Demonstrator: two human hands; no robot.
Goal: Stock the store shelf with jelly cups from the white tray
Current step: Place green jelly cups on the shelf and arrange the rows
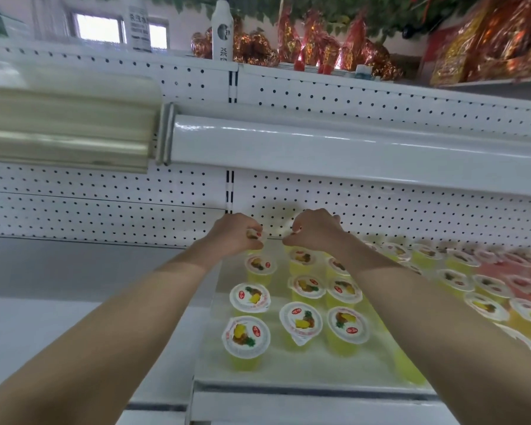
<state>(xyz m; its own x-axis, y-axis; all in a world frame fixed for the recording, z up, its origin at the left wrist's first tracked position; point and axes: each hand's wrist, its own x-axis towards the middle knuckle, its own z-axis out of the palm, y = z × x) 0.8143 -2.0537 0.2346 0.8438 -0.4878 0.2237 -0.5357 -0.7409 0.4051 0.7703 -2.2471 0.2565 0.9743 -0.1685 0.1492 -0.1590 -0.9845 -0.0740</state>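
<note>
Jelly cups (301, 320), yellow, with white printed foil lids: standing upright in rows on the store shelf (288, 372), three files at centre running front to back, further rows going off to the right. Pink-bodied cups (521, 282): far right of the same shelf, beside the yellow ones. Left hand (233, 233): reached to the back of the shelf, fingers curled round a held cup (254, 234), its lid turned toward the camera, just above the rearmost standing cup of the left file. Right hand (314, 230): level with the left, near it but apart, fingers curled; a sliver of white and red shows at the fingertips, and whether it grips a cup cannot be told. Pegboard back panel (380, 210): white, dotted with holes, directly behind both hands. Upper shelf (319, 139): white, overhanging the stocked one. Top level: a white bottle (223, 32) and red-and-gold foil packets (319, 50)
</note>
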